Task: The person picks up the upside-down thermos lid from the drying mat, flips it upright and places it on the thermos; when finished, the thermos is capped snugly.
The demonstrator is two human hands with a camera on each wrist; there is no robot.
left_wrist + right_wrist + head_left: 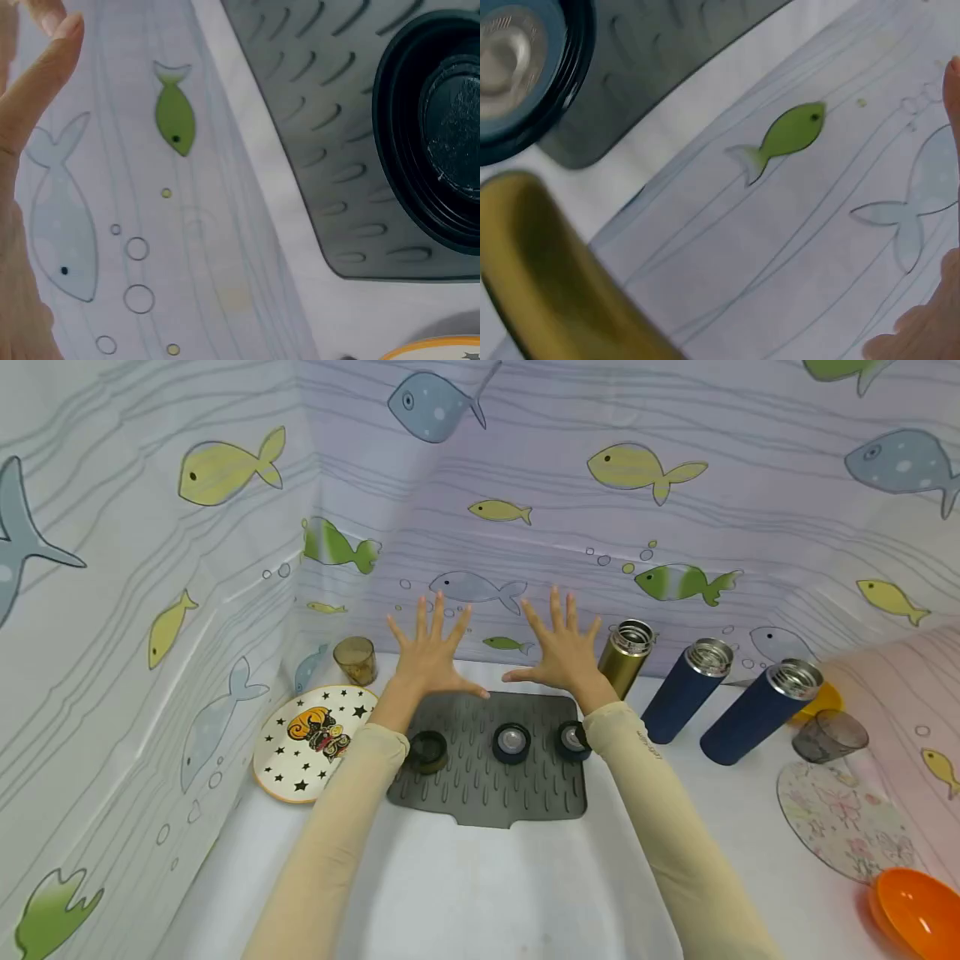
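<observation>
My left hand (429,662) and right hand (562,656) are held up over the back of a grey ribbed mat (480,797), fingers spread wide, holding nothing. On the mat lie three round bottle lids: a dark hollow-looking one (427,752) by the left forearm, a blue-rimmed one (512,742) in the middle, and another (573,741) partly behind the right sleeve. Just right of the right hand stands a lidless gold flask (622,660); its side also shows large in the right wrist view. Two lidless navy flasks (686,693) (757,714) stand farther right.
At left are a star-patterned plate (300,777) and a brown glass (356,660). To the right are another glass (828,737), a yellow bowl (828,700), a floral round plate (840,818) and an orange bowl (922,910). Fish-printed sheeting (555,543) encloses the back and sides.
</observation>
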